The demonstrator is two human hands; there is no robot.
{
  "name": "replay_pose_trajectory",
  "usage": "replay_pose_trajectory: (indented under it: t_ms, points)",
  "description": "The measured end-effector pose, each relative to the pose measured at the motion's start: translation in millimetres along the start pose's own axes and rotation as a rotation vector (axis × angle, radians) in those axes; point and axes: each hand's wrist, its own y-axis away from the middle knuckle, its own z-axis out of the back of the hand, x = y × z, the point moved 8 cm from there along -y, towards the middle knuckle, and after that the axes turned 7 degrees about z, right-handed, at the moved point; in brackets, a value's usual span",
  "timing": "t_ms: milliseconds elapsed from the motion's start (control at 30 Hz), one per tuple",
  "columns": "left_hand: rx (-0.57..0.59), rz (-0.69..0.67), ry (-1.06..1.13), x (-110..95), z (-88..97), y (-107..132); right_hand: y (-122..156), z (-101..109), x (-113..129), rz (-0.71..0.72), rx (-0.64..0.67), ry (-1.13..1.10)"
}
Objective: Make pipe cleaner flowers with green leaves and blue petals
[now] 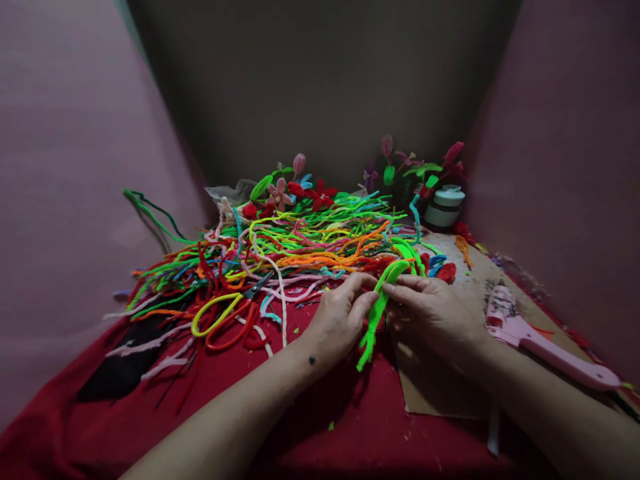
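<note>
My left hand [340, 319] and my right hand [434, 313] meet over a red cloth [250, 413], both pinching a bright green pipe cleaner [376, 313]. The green piece is looped at its top near my fingertips and hangs down between my hands toward me. Both hands have fingers closed on it. A big tangled heap of pipe cleaners [290, 253] in several colours lies just beyond my hands.
Scissors [225, 313] with yellow and red handles lie left of my hands. A pink glue gun [540, 343] rests on cardboard [440, 387] at right. Finished pipe-cleaner flowers [310, 190] and a white jar [445, 207] stand at the back. Pink walls close in both sides.
</note>
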Motion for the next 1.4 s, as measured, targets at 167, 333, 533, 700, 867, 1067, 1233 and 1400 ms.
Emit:
replay_pose_trajectory:
  t_ms: [167, 333, 533, 700, 867, 1067, 1233, 1400]
  points:
    - [0.074, 0.133, 0.198, 4, 3.5, -5, 4, -11, -3, -0.053, 0.126, 0.049]
    - [0.092, 0.251, 0.388, 21, 1.8, -5, 6, -13, -9, -0.114, 0.135, 0.054]
    - [0.136, 0.346, 0.622, 36, -7.6, -6, 5, -12, -15, -0.147, 0.152, -0.004]
    - [0.304, 0.419, 0.718, 35, -19.2, -3, 7, -17, -13, -0.171, 0.198, -0.034]
    - [0.296, 0.391, 0.732, 30, -15.2, -5, 8, -19, -19, -0.213, 0.214, -0.114]
    - [0.201, 0.303, 0.621, 23, -5.4, -6, 10, -19, -17, -0.141, 0.232, -0.019]
    - [0.209, 0.269, 0.476, 18, -3.7, -5, 11, -18, -17, -0.106, 0.227, 0.049]
    - [0.186, 0.234, 0.293, 12, -1.6, -5, 8, -11, -17, -0.078, 0.214, 0.193]
